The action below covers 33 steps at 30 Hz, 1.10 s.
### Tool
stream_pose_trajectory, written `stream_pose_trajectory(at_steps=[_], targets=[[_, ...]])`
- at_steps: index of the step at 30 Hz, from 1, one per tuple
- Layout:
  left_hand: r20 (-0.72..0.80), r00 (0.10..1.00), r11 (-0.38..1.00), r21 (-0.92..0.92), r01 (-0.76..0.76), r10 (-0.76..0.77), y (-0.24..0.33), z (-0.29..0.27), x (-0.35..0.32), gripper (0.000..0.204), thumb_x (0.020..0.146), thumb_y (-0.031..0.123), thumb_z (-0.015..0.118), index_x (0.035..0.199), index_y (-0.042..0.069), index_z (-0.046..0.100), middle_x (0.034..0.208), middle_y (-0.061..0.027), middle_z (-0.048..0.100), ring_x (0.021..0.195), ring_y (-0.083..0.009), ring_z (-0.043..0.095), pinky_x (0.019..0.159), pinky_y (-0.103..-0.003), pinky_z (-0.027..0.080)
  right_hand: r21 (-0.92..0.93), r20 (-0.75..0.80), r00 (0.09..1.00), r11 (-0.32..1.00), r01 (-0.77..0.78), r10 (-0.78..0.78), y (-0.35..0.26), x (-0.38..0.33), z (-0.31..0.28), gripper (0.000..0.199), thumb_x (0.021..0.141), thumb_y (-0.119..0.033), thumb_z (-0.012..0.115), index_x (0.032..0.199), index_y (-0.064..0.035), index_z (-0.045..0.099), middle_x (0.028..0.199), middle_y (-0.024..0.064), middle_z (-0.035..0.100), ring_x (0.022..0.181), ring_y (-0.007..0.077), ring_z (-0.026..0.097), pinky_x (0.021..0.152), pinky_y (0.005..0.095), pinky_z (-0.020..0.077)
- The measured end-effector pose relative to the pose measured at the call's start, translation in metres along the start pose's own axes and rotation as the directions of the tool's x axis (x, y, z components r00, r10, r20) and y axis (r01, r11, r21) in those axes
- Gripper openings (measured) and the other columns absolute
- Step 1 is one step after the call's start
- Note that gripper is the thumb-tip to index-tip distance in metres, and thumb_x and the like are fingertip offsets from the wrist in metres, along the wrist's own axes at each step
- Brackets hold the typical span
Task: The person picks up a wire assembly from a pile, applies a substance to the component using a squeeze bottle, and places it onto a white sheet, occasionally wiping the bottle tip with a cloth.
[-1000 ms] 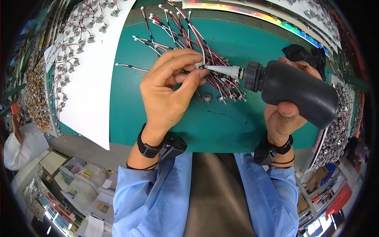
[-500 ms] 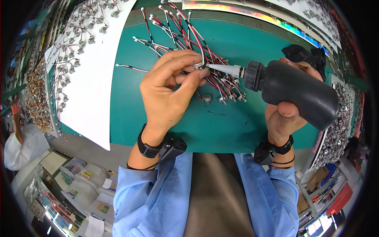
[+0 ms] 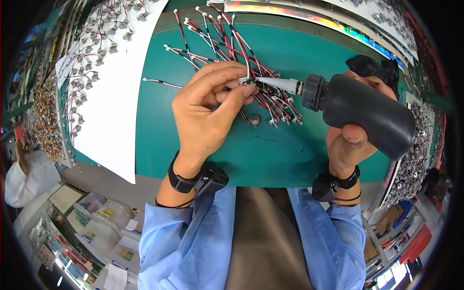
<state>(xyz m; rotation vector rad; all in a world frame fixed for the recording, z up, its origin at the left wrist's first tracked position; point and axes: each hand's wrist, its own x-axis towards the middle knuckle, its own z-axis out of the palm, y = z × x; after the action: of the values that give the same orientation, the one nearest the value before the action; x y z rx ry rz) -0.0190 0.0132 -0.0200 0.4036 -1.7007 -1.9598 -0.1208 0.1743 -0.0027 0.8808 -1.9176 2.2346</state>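
Your left hand (image 3: 205, 111) pinches a small round metal component (image 3: 243, 81) between thumb and fingertips, above the green tabletop (image 3: 227, 157), with a red-and-white wire lead (image 3: 248, 65) that appears to rise from it; your right hand (image 3: 347, 151) grasps a black squeeze bottle (image 3: 369, 115), tilted so that its ribbed cap (image 3: 313, 92) and tapered, pale nozzle (image 3: 278, 83) point left at the component; the nozzle tip sits right at the base of the lead, though whether it touches or stands just off is too small to tell. To do this well, brace the component firmly and let only the bottle hand make fine corrections; squeeze gently and evenly, since a soft-looking bottle likely gives more than you want under a sudden grip; hold the tip close to the joint without pushing on the wires, which look thin enough to bend; your left thumb lies just beside the tip, so mind the angle lest the nozzle slip onto it; the bundle of wired components (image 3: 273, 104) lies just behind and below your fingers, so ease off the pressure before swinging the tip across it; a loose component (image 3: 254, 119) rests near that bundle, within reach of a stray drip.
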Motion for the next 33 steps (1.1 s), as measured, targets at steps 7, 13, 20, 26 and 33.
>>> stream_pose_trajectory(at_steps=[7,13,20,26,33], targets=[[0.001,1.0,1.0,-0.007,0.011,-0.011,0.0,0.0,-0.001,0.019,0.073,-0.014,0.051,0.092,-0.011,0.055,0.1,-0.0151,0.051,0.078,-0.0161,0.06,0.066,-0.024,0.054,0.013,-0.003,1.0,1.0,0.009,-0.009,0.001,0.0,-0.001,0.077,0.061,-0.038,0.074,0.117,0.0003,0.038,0.105,0.0153,0.048,0.096,0.0306,0.053,0.086,0.041,0.0442],[0.006,1.0,1.0,-0.02,0.021,-0.021,-0.001,0.0,0.0,0.019,0.074,-0.014,0.051,0.092,-0.011,0.055,0.098,-0.0151,0.051,0.078,-0.0167,0.059,0.066,-0.024,0.054,0.013,-0.014,1.0,1.0,0.008,-0.007,0.002,-0.001,-0.001,0.077,0.061,-0.038,0.074,0.117,0.0003,0.038,0.105,0.0153,0.048,0.096,0.0307,0.053,0.086,0.0413,0.044],[-0.003,0.999,0.998,-0.047,0.036,-0.037,0.0,-0.002,0.002,0.018,0.074,-0.014,0.051,0.091,-0.011,0.055,0.097,-0.0147,0.051,0.077,-0.0171,0.059,0.068,-0.026,0.054,0.157,0.013,0.997,0.985,0.073,-0.076,0.014,0.01,0.001,0.073,0.063,-0.024,0.076,0.116,0.0048,0.034,0.099,0.0158,0.055,0.09,0.0298,0.057,0.081,0.0362,0.0463],[-0.023,0.999,0.993,-0.113,0.039,-0.042,0.005,-0.008,0.002,0.019,0.073,-0.012,0.054,0.091,-0.009,0.056,0.098,-0.0131,0.052,0.077,-0.0162,0.059,0.07,-0.025,0.052,0.114,-0.26,0.929,0.964,-0.241,0.263,0.031,0.031,-0.022,0.03,0.079,-0.018,0.061,0.099,0.0002,0.049,0.089,0.0078,0.056,0.075,0.0158,0.055,0.068,0.0265,0.0453],[-0.31,0.906,0.872,0.477,-0.114,0.288,0.07,-0.072,0.007,0.018,0.07,-0.005,0.061,0.088,-0.004,0.058,0.084,-0.0093,0.059,0.071,-0.0115,0.057,0.062,-0.021,0.046,0.483,-0.303,0.863,0.846,-0.228,0.405,0.032,0.047,-0.047,0.012,0.084,-0.017,0.055,0.086,-0.0055,0.053,0.073,0.0,0.051,0.052,0.0046,0.035,0.046,0.0186,0.0293]])
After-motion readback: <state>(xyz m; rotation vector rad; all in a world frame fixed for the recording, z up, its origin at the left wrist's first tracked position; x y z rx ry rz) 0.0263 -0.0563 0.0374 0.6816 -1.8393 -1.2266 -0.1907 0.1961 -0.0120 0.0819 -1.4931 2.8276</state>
